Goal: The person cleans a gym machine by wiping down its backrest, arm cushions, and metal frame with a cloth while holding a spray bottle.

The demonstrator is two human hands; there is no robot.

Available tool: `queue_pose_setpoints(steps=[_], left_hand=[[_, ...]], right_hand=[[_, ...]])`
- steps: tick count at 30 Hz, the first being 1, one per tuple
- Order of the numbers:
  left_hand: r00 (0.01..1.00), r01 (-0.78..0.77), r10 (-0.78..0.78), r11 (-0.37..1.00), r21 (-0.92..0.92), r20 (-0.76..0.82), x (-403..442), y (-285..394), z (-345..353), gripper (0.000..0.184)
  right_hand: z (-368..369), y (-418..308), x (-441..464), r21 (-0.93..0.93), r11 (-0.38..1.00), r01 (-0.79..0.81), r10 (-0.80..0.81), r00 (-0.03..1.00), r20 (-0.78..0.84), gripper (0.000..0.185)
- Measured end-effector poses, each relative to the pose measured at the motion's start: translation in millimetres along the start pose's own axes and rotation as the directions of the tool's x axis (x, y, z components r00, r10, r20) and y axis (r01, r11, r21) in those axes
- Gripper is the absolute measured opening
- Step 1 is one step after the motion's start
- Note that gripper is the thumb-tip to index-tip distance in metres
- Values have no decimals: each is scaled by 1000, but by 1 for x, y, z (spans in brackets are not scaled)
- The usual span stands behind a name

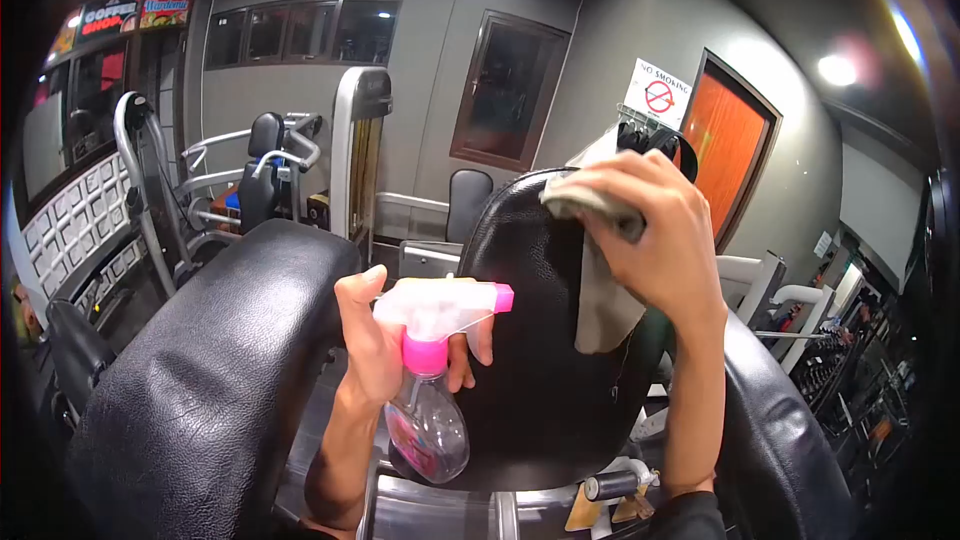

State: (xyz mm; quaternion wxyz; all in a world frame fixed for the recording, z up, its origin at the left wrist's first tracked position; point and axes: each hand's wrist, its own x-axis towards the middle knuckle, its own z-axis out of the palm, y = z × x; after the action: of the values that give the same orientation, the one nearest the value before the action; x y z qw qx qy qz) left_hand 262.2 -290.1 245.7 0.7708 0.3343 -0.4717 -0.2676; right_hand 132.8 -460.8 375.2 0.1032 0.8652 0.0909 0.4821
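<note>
Black cushions (205, 380) flank the backrest (530, 395), which the spray bottle (427, 356) partly hides.

A clear, upright spray bottle (426, 358) is near a hanging cloth (606, 312).

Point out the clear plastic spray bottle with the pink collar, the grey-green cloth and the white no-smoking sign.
Clear plastic spray bottle (426, 356), head view: on its pink collar.
Grey-green cloth (606, 312), head view: on its hanging lower part.
White no-smoking sign (658, 95), head view: inside the red circle.
</note>
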Motion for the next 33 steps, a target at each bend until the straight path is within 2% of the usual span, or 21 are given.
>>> queue_pose_setpoints(steps=[1,3,5,7,8,9,11,12,13,15,17,19,21,23,25,27,29,31,33], left_hand=[[998,-29,30,999,-13,55,-1,-1,-1,90],[998,-30,29,1000,11,64,-2,-1,-2,85],[996,-27,24,999,32,80,-1,-1,-3,81],[994,-40,27,992,116,106,0,0,-5,69],[997,-28,22,996,83,78,-1,0,-3,59],[996,-29,22,996,85,82,-1,-1,-2,59],[1000,-27,24,976,218,18,0,-1,1,70],[999,-32,28,976,217,22,0,0,2,70],[1000,-5,6,975,221,-4,0,2,4,69],[1000,14,-8,976,217,-29,-1,1,4,67],[1000,27,-26,982,189,-4,-1,0,-1,66],[999,38,-35,984,173,-24,-4,0,1,65],[997,53,-42,982,182,-60,-5,0,3,66],[997,52,-40,980,191,-66,-6,1,5,66],[996,54,-39,978,204,-74,-8,2,9,66],[997,33,-18,980,194,-78,-10,4,12,66],[998,28,-14,978,208,-69,-11,3,12,66],[998,16,-1,975,222,-66,-13,1,11,65],[1000,22,-19,984,174,-20,-14,1,10,59]], right_hand=[[2,-2,7,-44,998,-49,49,999,1,20],[14,-9,26,-64,997,-39,39,999,5,14],[31,-13,44,-8,987,163,-162,984,80,13],[48,-24,59,-43,970,240,-223,946,233,18],[51,-28,64,-52,961,271,-247,927,281,21],[47,-26,65,-56,961,269,-244,929,278,21],[34,-19,66,16,975,220,-210,908,362,20],[26,-14,63,75,989,131,-150,905,398,21],[19,-9,60,70,989,134,-151,904,400,21],[7,1,51,127,991,-33,-10,944,329,21],[1,15,43,94,993,-69,33,941,335,22],[-4,21,33,128,972,-196,163,959,232,23],[-10,22,23,140,964,-225,193,959,206,23],[-15,19,9,152,917,-368,350,927,134,21],[-17,20,-8,147,913,-381,373,924,79,21],[-20,24,-29,104,923,-371,379,922,-77,21],[-21,29,-52,136,919,-371,386,916,-110,20],[-22,30,-70,100,919,-382,395,890,-227,19],[-20,31,-73,117,910,-398,414,877,-245,19]])
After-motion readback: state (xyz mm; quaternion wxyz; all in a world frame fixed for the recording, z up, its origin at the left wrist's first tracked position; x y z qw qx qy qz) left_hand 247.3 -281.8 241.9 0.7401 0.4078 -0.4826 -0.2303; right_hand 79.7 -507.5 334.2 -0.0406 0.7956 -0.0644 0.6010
